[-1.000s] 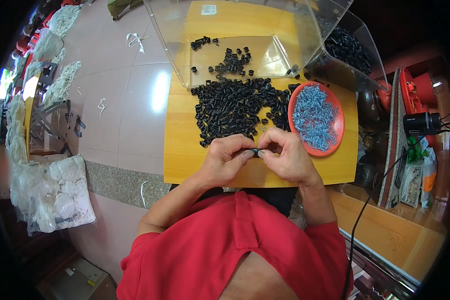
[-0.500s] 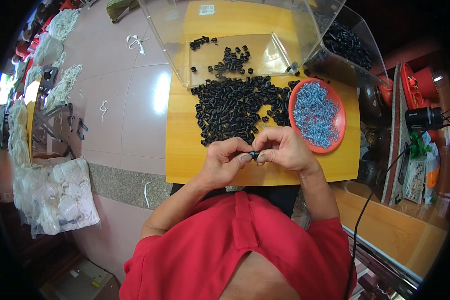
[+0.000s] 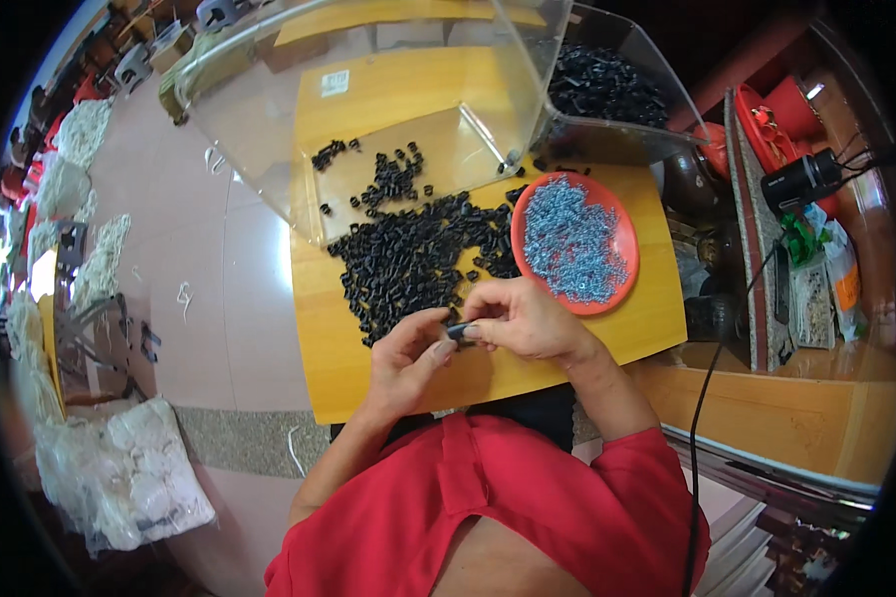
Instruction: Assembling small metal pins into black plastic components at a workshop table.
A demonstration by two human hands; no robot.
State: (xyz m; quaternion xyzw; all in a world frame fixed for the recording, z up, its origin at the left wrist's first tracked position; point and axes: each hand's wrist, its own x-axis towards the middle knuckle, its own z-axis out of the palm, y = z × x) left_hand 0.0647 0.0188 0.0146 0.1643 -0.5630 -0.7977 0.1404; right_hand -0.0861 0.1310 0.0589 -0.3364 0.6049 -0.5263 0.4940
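Note:
My left hand (image 3: 410, 356) and my right hand (image 3: 524, 320) meet over the near part of a small yellow wooden table (image 3: 637, 323). Together their fingertips pinch one small black plastic piece (image 3: 457, 331). Just beyond the hands lies a heap of several like black pieces (image 3: 408, 264). To the right of the heap stands a red plate (image 3: 619, 284) filled with small silvery metal parts (image 3: 570, 239).
A clear plastic bin (image 3: 269, 129) lies open at the table's far side with a few black pieces inside; a second bin (image 3: 607, 95) holds many more. Red containers, a small camera (image 3: 799, 179) and cables crowd the right shelf. White bags (image 3: 119, 468) lie on the floor at left.
Both hands have stayed together at the table's near edge, working the same small black piece; the fingers shifted only slightly.

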